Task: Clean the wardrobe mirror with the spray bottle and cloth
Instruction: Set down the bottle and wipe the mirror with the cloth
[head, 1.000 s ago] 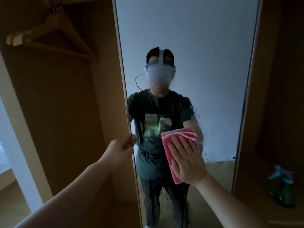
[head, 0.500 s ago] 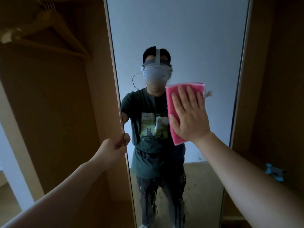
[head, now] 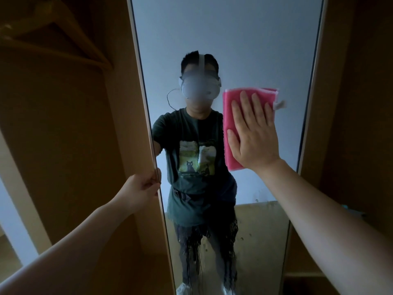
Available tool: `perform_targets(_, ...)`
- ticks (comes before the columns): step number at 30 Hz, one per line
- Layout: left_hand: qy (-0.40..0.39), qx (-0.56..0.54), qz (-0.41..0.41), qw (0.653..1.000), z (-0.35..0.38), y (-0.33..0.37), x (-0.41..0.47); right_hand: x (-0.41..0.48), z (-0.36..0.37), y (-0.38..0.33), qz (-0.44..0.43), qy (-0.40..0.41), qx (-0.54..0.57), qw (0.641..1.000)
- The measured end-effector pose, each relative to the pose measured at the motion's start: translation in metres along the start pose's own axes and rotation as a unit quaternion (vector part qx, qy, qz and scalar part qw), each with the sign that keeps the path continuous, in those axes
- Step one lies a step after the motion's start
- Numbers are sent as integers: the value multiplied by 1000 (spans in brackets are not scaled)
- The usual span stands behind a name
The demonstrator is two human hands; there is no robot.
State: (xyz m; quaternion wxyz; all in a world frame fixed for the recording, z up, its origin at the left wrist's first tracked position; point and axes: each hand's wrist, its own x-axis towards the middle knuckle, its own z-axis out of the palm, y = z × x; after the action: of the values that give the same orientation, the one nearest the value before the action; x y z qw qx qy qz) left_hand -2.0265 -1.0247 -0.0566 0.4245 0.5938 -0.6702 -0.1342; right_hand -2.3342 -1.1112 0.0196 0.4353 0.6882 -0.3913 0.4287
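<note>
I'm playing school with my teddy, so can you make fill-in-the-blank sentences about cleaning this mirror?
1. The right hand presses a ____ cloth flat on the mirror.
2. The left hand grips the mirror's side ____.
3. Drips streak the mirror ____ the cloth.
Missing words: pink; edge; below.

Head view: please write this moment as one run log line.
step: wipe | right hand: flat, presses pink cloth on mirror | left hand: grips mirror edge | lower mirror: wet streaks
</note>
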Motion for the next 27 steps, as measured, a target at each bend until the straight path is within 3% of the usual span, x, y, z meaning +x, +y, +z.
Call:
perform_targets(10, -4, 1, 2, 1000, 0, 8, -3, -81, 22, -2, 29, -9, 41, 999)
perform_targets(17, -7, 2, -6, 1000, -1, 10, -2, -178, 33, -13, 42, -84, 45, 995)
perform_targets(27, -8, 19, -8, 1000, -1, 16, -4, -170, 28, -5, 33, -99, 35, 994)
